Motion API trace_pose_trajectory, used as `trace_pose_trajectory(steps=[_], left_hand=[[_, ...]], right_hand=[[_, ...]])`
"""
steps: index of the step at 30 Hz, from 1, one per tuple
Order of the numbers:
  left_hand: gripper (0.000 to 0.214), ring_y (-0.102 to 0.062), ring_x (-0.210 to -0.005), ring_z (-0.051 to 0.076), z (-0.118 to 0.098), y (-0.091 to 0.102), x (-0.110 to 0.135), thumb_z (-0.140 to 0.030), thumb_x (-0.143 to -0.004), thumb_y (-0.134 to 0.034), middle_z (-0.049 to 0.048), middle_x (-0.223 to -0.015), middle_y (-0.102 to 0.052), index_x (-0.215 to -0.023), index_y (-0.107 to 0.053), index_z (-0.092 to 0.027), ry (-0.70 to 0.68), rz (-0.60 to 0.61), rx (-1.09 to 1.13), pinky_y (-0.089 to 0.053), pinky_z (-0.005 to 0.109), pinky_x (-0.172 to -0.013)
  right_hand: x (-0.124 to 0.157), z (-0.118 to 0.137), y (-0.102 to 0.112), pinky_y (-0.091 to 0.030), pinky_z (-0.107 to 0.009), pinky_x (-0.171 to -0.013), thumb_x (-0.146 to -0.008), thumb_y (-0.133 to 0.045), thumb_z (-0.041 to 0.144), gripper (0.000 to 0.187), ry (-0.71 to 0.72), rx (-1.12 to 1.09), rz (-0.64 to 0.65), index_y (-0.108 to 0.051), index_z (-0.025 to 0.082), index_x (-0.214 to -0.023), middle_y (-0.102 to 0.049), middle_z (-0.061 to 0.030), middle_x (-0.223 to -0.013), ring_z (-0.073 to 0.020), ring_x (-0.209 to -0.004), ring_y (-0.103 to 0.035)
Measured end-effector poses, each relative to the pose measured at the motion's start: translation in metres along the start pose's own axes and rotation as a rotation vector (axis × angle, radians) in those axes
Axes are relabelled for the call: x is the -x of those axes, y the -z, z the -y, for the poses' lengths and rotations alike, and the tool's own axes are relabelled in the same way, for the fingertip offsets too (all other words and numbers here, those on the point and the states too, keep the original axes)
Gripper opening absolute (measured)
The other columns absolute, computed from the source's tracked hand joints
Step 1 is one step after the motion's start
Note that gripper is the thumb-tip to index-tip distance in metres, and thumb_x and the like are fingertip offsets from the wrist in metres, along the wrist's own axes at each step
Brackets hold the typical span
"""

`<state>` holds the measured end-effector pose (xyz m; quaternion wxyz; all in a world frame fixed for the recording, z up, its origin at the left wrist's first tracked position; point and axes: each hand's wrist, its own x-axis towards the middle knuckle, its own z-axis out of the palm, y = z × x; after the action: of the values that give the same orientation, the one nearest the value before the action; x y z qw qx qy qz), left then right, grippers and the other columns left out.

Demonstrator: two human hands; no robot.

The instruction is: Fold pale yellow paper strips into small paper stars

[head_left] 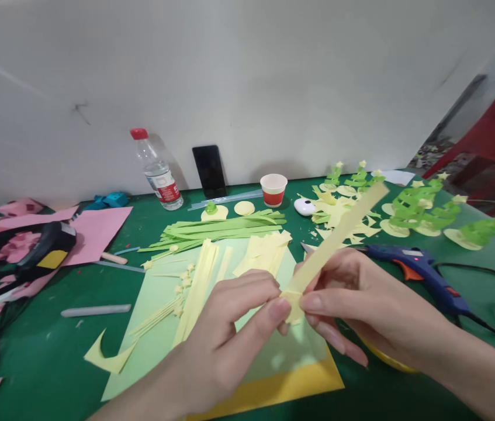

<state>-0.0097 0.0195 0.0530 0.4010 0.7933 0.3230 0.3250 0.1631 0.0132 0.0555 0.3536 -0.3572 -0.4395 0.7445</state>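
Note:
Between my two hands is a pale yellow paper strip [339, 234], folded into a small flat knot at its lower end. My left hand [234, 327] pinches the knot from the left with thumb and finger. From the other side, my right hand [352, 298] grips it between thumb and fingers. The long free end slants up to the right. Below lies a light green paper sheet [142, 356] with yellow paper strips [198, 286] and small folded stars [183, 280] on it. Yellow paper pieces [265, 251] lie just beyond my hands.
A blue glue gun [422, 269] with a cable lies on the right, near several green paper trees [418, 204]. Green strips [225, 228], a paper cup [273, 190], a phone [210, 169] and a bottle [159, 175] stand or lie toward the wall. Pink paper [98, 234] is left.

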Motion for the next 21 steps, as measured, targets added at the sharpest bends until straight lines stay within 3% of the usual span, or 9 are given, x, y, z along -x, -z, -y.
trace_pose_trajectory(steps=[4,8,15,21], left_hand=[[0.032,-0.048,-0.057,0.01,0.001,0.0,0.0,-0.016,-0.089,-0.041,-0.0047,-0.055,-0.046,-0.057,-0.045,-0.019,-0.013,-0.049,0.013,-0.039,0.018,-0.059],[0.032,-0.047,-0.054,0.009,0.0,0.001,0.0,-0.016,-0.088,-0.042,-0.005,-0.055,-0.047,-0.056,-0.046,-0.019,0.023,-0.075,0.042,-0.038,0.018,-0.056],[0.033,-0.045,-0.053,0.009,0.004,0.001,0.002,-0.021,-0.088,-0.046,-0.0053,-0.053,-0.046,-0.056,-0.052,-0.018,0.168,-0.068,0.264,-0.035,0.019,-0.054],[0.036,-0.041,-0.053,0.009,0.005,-0.001,-0.001,-0.024,-0.085,-0.048,-0.0043,-0.05,-0.041,-0.049,-0.047,-0.018,0.326,-0.014,0.576,-0.035,0.02,-0.054]], right_hand=[[0.002,-0.001,-0.004,-0.038,-0.011,-0.033,-0.065,-0.072,0.017,0.012,0.064,0.064,-0.113,-0.061,0.015,-0.06,-0.053,0.0048,-0.046,-0.0029,-0.034,-0.043],[0.003,-0.003,-0.009,-0.04,-0.011,-0.033,-0.067,-0.067,0.01,0.009,0.363,0.325,-0.254,-0.066,0.016,-0.06,-0.061,0.0019,-0.058,-0.0032,-0.038,-0.045],[0.002,-0.007,-0.003,-0.054,-0.016,-0.052,-0.078,-0.051,-0.001,0.03,0.988,0.936,-0.253,-0.071,0.021,-0.083,-0.073,-0.0014,-0.079,-0.011,-0.066,-0.067],[0.007,-0.011,0.007,-0.054,-0.018,-0.055,-0.088,-0.045,0.002,0.025,1.164,1.427,-0.256,-0.064,0.017,-0.095,-0.074,-0.0042,-0.082,-0.0112,-0.068,-0.068]])
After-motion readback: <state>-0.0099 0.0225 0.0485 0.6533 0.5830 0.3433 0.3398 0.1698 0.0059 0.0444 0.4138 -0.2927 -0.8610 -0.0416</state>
